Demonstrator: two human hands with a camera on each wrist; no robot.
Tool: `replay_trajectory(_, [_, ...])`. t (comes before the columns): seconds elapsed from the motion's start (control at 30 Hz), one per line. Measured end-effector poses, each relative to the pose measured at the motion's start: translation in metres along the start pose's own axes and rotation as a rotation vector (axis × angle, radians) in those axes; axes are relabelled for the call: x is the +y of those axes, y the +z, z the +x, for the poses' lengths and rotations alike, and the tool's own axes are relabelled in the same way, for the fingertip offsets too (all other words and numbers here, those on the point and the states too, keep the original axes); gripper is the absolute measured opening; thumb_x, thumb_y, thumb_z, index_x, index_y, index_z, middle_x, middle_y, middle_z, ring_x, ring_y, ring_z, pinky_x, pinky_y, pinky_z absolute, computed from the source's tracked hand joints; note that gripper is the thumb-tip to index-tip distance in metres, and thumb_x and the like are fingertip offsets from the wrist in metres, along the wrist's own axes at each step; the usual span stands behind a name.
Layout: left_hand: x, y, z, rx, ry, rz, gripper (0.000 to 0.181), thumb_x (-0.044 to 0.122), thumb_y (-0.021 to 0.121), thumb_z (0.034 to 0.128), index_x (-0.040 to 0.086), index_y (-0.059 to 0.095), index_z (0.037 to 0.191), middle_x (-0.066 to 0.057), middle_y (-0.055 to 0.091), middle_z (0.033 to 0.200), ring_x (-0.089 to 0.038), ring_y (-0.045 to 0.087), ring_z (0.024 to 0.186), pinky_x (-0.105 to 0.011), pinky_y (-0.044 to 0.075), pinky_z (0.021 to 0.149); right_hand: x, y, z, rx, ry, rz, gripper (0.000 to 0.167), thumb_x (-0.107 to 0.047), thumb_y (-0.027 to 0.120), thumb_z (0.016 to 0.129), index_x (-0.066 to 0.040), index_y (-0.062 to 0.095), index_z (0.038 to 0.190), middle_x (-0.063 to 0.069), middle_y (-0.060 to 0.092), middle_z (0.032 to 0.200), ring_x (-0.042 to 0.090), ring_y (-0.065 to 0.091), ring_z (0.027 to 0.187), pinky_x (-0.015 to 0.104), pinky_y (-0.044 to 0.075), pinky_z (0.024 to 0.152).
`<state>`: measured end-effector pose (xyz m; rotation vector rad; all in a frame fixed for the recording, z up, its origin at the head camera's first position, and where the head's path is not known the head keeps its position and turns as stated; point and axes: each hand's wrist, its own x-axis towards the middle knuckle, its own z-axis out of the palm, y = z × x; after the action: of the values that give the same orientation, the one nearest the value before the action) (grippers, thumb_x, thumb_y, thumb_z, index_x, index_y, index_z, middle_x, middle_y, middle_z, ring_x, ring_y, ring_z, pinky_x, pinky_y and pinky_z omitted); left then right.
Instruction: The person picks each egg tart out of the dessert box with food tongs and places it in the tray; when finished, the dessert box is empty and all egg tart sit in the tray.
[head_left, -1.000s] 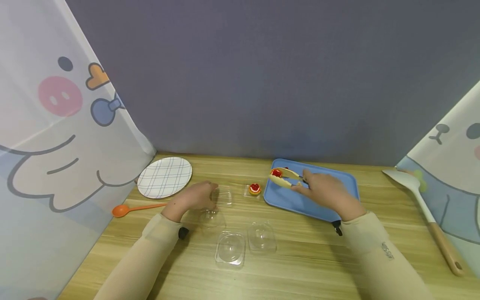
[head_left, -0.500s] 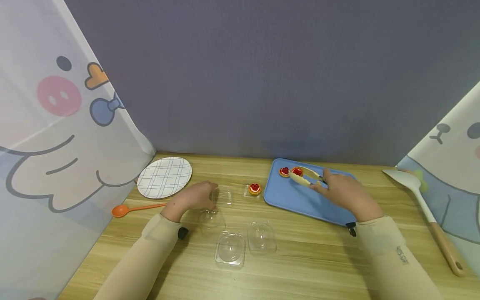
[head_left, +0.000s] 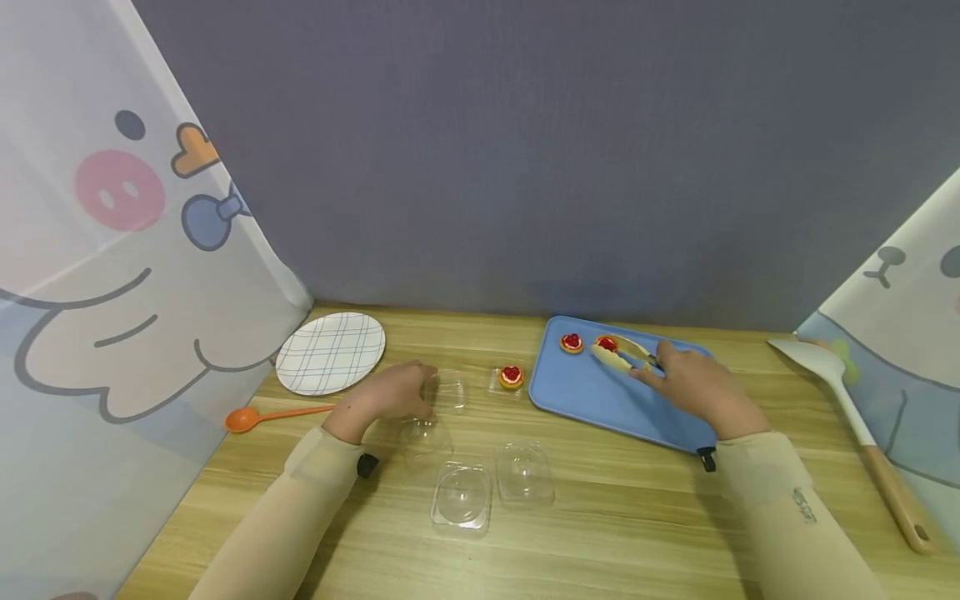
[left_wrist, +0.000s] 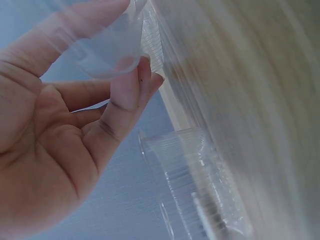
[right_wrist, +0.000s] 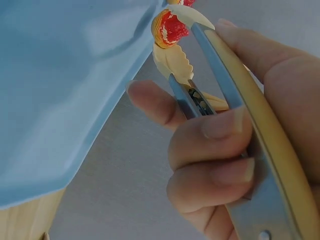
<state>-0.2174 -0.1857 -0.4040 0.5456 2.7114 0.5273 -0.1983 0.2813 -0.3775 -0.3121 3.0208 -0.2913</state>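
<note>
My right hand (head_left: 701,387) (right_wrist: 215,165) grips cream-tipped metal tongs (head_left: 611,358) (right_wrist: 262,130). Their tips lie on either side of a red-topped tart (head_left: 606,343) (right_wrist: 169,29) over the back of the blue tray (head_left: 592,392) (right_wrist: 65,90). A second tart (head_left: 572,343) sits to its left on the tray. With thumb and fingers my left hand (head_left: 393,392) (left_wrist: 65,120) holds a clear plastic container (head_left: 447,392) (left_wrist: 107,55) at its left side. Right of that container, a third tart (head_left: 511,377) sits in a small clear holder.
Several clear domed pieces, one (head_left: 462,495) at the front and another (head_left: 523,473) beside it, lie on the wooden table (head_left: 600,533). A checked plate (head_left: 330,353) and an orange spoon (head_left: 242,419) are at left; a white spatula (head_left: 847,404) is at right.
My right hand and the tongs have moved right, and the tart at their tips has gone from the tray's left edge to the right of the other tart. My left hand has stayed put.
</note>
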Motion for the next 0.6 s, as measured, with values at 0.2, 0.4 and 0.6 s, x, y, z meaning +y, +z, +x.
replay_trajectory(0.2, [-0.001,0.000,-0.001,-0.004,-0.003,-0.001,0.090,0.028,0.091,0.0835,-0.004,0.049,0.156,-0.023,0.052,0.162,-0.043,0.051,0.150,-0.057,0.045,0.123,0.000,0.004,0.005,-0.039,0.019,0.012,0.058,-0.055,0.058,0.107,0.003,0.052,0.113,0.007,0.054,0.072,0.022,0.053,0.064,0.034,0.040,0.058])
replay_trajectory(0.4, [0.000,-0.001,-0.002,-0.002,-0.003,-0.010,0.090,0.028,0.092,0.0830,-0.004,0.050,0.155,-0.022,0.054,0.160,-0.041,0.053,0.148,-0.056,0.047,0.122,-0.001,0.007,0.010,-0.086,0.042,0.026,0.066,-0.055,0.057,0.107,0.008,0.051,0.125,0.011,0.059,0.078,0.024,0.055,0.067,0.035,0.043,0.059])
replay_trajectory(0.6, [-0.001,-0.001,-0.002,0.002,-0.002,-0.001,0.089,0.029,0.092,0.0825,-0.003,0.051,0.155,-0.022,0.055,0.160,-0.041,0.054,0.147,-0.056,0.047,0.121,-0.003,0.008,0.012,-0.116,0.055,0.037,0.072,-0.056,0.055,0.108,0.011,0.048,0.133,0.014,0.063,0.083,0.026,0.058,0.070,0.039,0.047,0.062])
